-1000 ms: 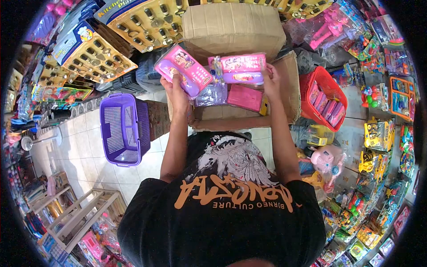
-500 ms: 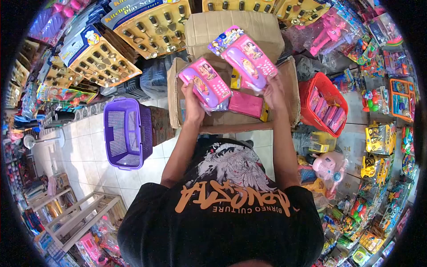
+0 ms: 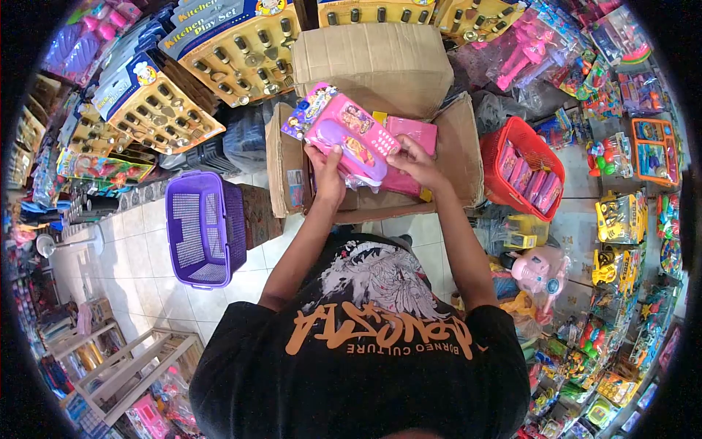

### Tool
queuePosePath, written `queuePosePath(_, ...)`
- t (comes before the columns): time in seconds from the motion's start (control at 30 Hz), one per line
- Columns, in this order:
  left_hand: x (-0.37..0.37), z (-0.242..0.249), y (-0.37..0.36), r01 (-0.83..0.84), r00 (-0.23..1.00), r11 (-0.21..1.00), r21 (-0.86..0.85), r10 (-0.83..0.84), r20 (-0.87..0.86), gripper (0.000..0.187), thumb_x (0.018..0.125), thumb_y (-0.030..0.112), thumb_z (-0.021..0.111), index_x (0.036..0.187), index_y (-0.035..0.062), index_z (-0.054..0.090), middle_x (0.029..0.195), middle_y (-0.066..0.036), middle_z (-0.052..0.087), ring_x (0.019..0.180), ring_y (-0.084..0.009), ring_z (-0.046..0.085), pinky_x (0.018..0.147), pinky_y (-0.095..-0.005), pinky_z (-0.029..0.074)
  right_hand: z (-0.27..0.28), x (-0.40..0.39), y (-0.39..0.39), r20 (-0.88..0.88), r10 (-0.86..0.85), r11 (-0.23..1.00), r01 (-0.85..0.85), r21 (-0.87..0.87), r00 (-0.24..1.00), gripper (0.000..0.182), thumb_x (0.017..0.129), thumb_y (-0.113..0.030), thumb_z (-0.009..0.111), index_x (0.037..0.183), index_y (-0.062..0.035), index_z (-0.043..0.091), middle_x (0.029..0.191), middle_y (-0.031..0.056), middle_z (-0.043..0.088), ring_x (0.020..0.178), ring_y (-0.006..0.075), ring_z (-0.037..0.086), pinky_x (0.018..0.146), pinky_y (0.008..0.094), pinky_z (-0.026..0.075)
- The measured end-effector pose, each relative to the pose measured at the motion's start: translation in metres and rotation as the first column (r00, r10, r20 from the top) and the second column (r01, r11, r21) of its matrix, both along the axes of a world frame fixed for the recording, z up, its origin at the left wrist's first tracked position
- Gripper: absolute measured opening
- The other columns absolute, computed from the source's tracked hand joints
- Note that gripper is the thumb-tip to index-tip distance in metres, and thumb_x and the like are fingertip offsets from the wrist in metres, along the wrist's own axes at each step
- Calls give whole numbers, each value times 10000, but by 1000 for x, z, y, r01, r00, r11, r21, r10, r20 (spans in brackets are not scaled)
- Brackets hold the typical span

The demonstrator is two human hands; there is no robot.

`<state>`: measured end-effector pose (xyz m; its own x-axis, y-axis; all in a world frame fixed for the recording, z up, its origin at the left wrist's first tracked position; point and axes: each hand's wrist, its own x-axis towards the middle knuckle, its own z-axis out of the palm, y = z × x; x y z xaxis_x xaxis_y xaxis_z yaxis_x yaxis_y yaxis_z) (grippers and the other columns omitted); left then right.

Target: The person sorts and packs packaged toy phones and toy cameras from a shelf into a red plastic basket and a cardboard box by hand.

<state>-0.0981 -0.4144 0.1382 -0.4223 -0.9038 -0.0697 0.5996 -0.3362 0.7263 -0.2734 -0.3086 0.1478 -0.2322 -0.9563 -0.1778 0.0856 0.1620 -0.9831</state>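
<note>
Lettering reading "Kitchen Play Set" shows on the carded toy sets (image 3: 219, 44) at upper left, while the print on the pink toy-phone pack (image 3: 349, 139) held at upper centre is too small to read. The left hand (image 3: 329, 175) and right hand (image 3: 417, 161) both close around that pack above the open cardboard box (image 3: 461, 146), whose contents are partly hidden beneath it.

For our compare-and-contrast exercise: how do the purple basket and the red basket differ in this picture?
The purple basket is empty; the red basket holds pink packaged toys. The purple basket stands on the tiled floor to the person's left; the red basket sits among toys on the right. Both are plastic with mesh-like walls.
</note>
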Motion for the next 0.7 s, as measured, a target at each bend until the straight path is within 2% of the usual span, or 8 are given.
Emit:
queuePosePath(0.27,9,-2,-4,-97,994,993,69,101,-43,500,840,241,597,1219,96,306,1163,-88,430,1085,-186,452,956,-376,375,-8,-28,-30,73,-92,988,82,130,993,249,901,-285,536,1003,-61,576,835,-2,567,718,102,551,609,241,458)
queuePosePath(0.33,13,1,-6,-104,992,992,76,109,-64,477,856,263,570,1215,91,309,1155,-87,438,1076,-185,459,949,-377,382,-29,-32,-43,-190,97,980,-60,187,977,279,888,-286,531,1030,-51,583,835,20,578,703,104,553,609,244,468)
queuePosePath(0.37,16,4,-5,-116,990,991,70,120,-67,449,874,273,547,1212,90,315,1144,-82,449,1060,-179,471,938,-368,393,-38,-38,-47,-348,339,877,-160,453,874,414,839,-305,577,1180,-76,527,1067,121,597,984,195,570,819,326,484)
queuePosePath(0.4,18,6,-5,-118,990,991,70,122,-68,449,874,273,547,1212,90,315,1144,-82,449,1060,-179,471,938,-368,393,-71,-44,-47,-349,341,876,-161,454,873,414,839,-305,577,1180,-76,527,1067,121,597,984,195,570,819,326,484)
queuePosePath(0.47,24,7,-7,-147,988,985,90,150,-26,423,889,263,531,1214,95,320,1130,-78,459,1047,-174,481,929,-357,402,-144,-52,-47,-530,708,700,-368,612,467,654,749,-364,656,1297,-82,437,1266,189,486,1176,297,462,966,410,398)
queuePosePath(0.5,28,8,-7,-139,989,985,100,144,-42,415,905,275,518,1222,96,320,1135,-79,465,1052,-170,486,925,-351,409,-136,-44,-46,-527,716,693,-378,614,458,654,749,-364,656,1297,-82,437,1266,189,486,1176,297,462,966,410,398)
queuePosePath(0.57,36,8,-7,-140,988,984,113,146,-45,428,905,300,522,1224,96,322,1144,-77,466,1061,-170,484,927,-353,411,-104,-17,-38,-480,844,507,-60,860,240,956,642,-462,737,1388,-88,270,1432,200,261,1315,352,264,1059,461,275)
queuePosePath(0.7,47,-3,-9,-95,989,990,104,106,-104,465,902,380,525,1222,101,336,1167,-65,470,1077,-168,486,931,-355,413,-87,3,-37,-432,896,438,-46,898,99,1220,506,-502,815,1422,-109,111,1488,156,91,1351,373,134,1069,485,254)
